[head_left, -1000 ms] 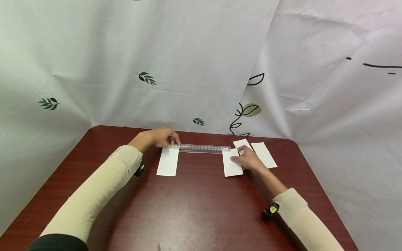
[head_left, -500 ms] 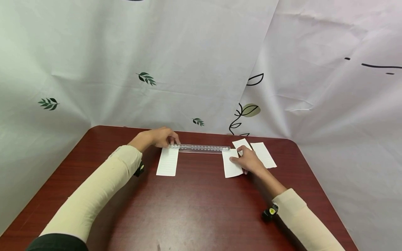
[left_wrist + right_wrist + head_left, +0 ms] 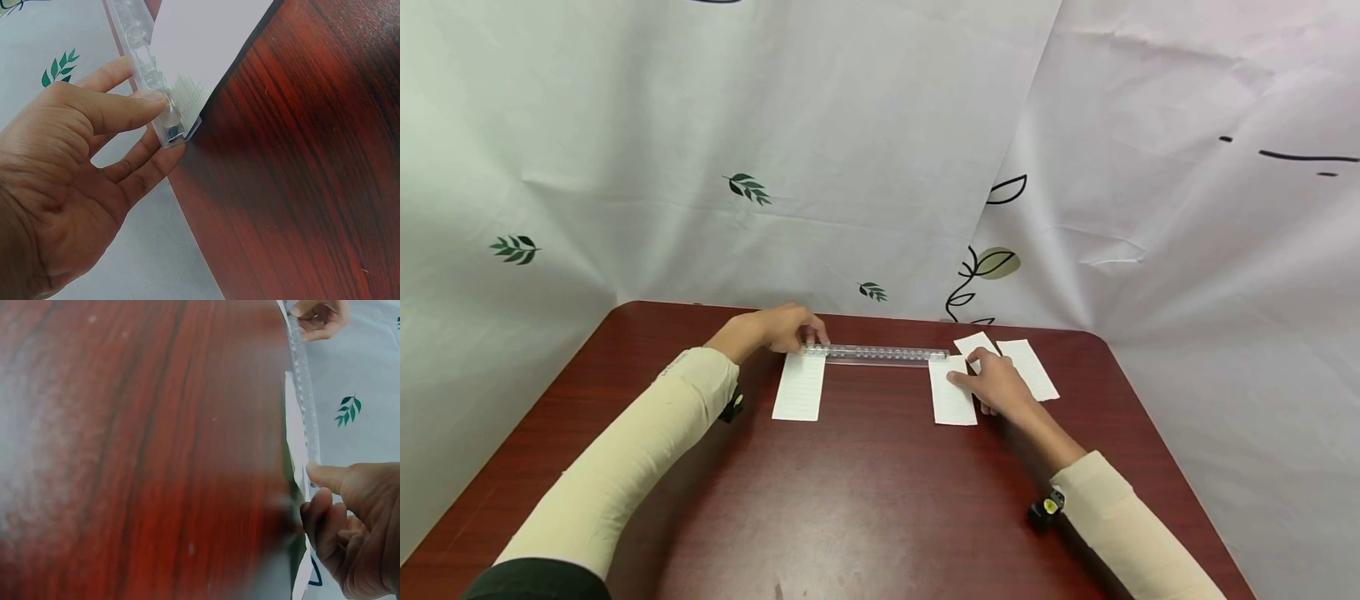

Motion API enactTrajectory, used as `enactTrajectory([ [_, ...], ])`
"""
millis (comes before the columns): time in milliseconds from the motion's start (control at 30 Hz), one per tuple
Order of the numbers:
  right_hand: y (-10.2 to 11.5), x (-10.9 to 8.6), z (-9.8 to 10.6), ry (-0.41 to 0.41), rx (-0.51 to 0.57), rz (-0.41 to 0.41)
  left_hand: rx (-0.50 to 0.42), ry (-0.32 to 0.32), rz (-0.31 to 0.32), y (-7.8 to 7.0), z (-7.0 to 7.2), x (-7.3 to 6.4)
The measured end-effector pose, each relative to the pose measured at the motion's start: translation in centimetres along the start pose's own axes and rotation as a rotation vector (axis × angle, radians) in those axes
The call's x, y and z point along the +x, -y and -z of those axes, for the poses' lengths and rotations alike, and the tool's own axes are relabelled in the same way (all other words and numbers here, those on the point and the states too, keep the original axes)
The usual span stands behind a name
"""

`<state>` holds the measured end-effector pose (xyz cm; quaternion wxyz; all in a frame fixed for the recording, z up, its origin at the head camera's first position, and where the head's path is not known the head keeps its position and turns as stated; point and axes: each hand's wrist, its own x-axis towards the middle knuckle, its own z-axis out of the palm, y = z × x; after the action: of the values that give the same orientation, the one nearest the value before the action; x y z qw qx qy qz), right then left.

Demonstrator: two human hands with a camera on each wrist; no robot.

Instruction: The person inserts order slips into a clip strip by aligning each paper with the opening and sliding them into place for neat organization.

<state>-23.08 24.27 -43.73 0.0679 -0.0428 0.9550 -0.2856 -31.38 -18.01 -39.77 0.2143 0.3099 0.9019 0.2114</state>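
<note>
A clear plastic ticket rail (image 3: pixel 880 355) with a row of round clear pieces inside lies across the far side of the table. My left hand (image 3: pixel 784 327) pinches its left end; in the left wrist view the thumb presses on top and other fingers reach beneath. Under that end sits the top of a lined white paper slip (image 3: pixel 800 387). At the rail's right end, my right hand (image 3: pixel 996 387) pinches a second white paper slip (image 3: pixel 952 400) by its right side. The right wrist view shows this slip (image 3: pixel 295 431) edge-on, its top close against the rail.
Two more white slips, one partly behind my right hand (image 3: pixel 976 342) and one farther right (image 3: pixel 1030 369), lie on the dark red wooden table (image 3: pixel 865 492). A white leaf-patterned cloth (image 3: pixel 820 167) hangs just behind its far edge.
The right-hand slip's lower right corner, bent a moment ago, now lies straighter as my right fingers shift slightly. My left hand and the rail have stayed in place.
</note>
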Motion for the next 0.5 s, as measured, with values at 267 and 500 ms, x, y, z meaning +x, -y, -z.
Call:
enactTrajectory([
  [267, -3.0, 1.7, -1.2, -0.120, -0.023, 0.413, -0.005, 0.005, -0.001, 0.1, 0.0, 0.0],
  [500, -7.1, 4.7, -3.7, -0.118, -0.211, 0.598, -0.012, 0.007, -0.004, 0.1, 0.0, 0.0],
])
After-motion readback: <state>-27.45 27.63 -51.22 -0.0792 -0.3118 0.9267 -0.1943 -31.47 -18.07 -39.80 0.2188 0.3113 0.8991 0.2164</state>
